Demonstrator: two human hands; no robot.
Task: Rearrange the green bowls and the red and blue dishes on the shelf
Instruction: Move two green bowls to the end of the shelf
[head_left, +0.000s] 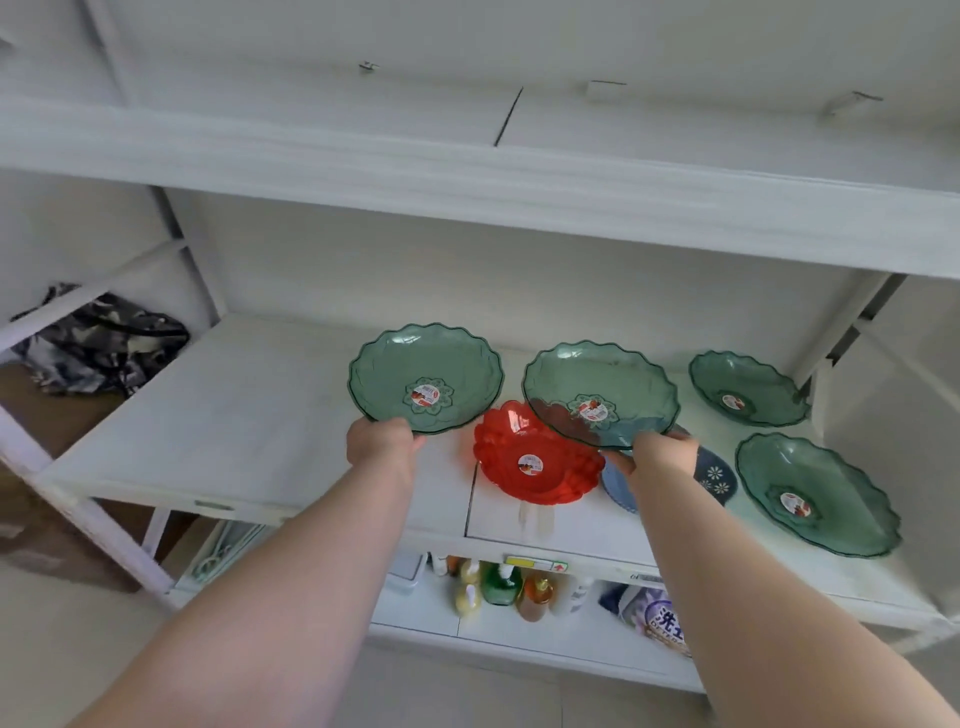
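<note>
My left hand (382, 441) grips the near rim of a translucent green scalloped bowl (426, 376), tilted up above the white shelf (234, 431). My right hand (662, 452) holds a second green bowl (597, 392) by its near edge, raised over the other dishes. A red scalloped dish (537, 460) lies on the shelf between my hands. A blue dish with white flowers (719, 475) sits partly hidden under my right hand and the raised bowl. Two more green bowls rest at the right, one at the back (748, 387) and one in front (815, 493).
An upper shelf board (467, 176) overhangs the working shelf. A dark patterned cloth (104, 338) lies in the left compartment. Below, a lower shelf holds several bottles (498, 587) and a detergent bag (660, 618). The shelf's left half is bare.
</note>
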